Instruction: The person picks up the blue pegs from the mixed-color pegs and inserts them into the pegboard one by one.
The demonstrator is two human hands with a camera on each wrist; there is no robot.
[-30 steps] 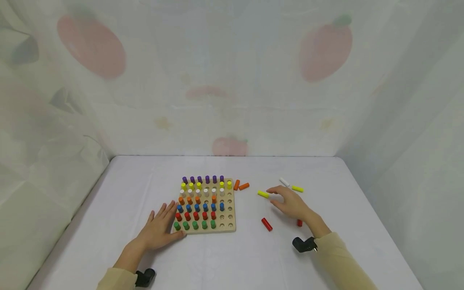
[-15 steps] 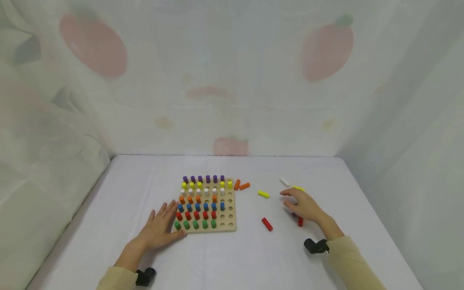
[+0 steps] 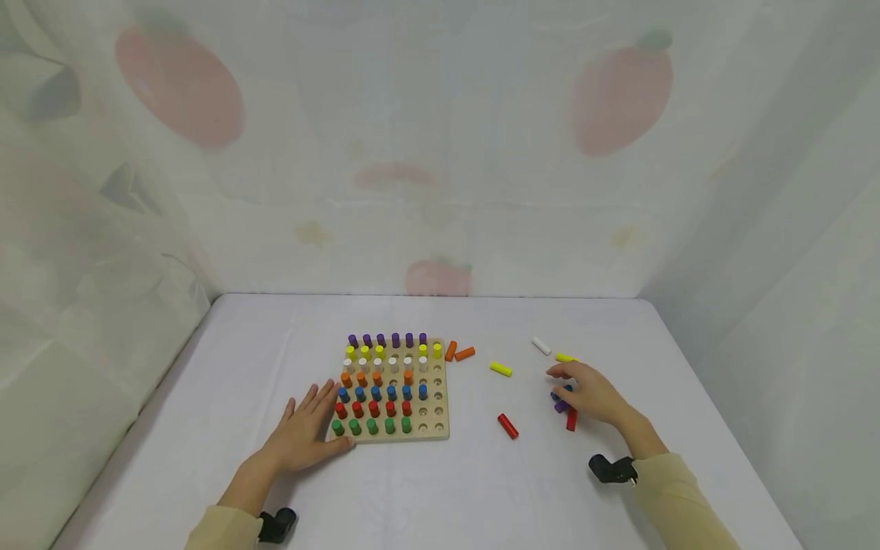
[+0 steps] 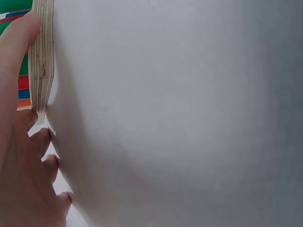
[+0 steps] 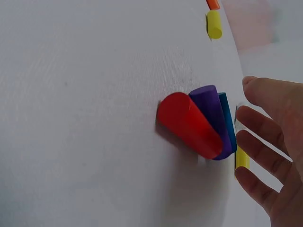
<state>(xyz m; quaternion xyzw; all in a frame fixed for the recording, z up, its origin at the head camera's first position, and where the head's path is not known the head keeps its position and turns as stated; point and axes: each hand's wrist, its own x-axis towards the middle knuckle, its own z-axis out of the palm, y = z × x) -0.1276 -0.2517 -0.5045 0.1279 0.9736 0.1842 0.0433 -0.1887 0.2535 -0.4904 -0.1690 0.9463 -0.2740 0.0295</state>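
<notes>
A wooden pegboard (image 3: 429,428) with rows of green, red, blue, orange, white, yellow and purple pegs lies left of the table's middle. My left hand (image 3: 301,437) rests at its near left corner, fingers spread along the left side; in the left wrist view the thumb (image 4: 16,42) lies against the board's edge. My right hand (image 3: 590,391), holding nothing, is over a small cluster: a red peg (image 5: 189,124), a purple peg (image 5: 210,116) and a blue peg (image 5: 228,123). Its fingers are loosely bent and apart, just beyond the blue peg in the right wrist view.
Two orange pegs (image 3: 464,354) lie by the board's far right corner. A yellow peg (image 3: 500,369) and a red peg (image 3: 508,426) lie between board and right hand. A white peg (image 3: 541,346) and another yellow peg (image 3: 565,357) lie beyond that hand.
My right hand has moved right, away from the nearer yellow peg to the red, purple and blue cluster, uncovering part of it. The left hand has stayed at the board.
</notes>
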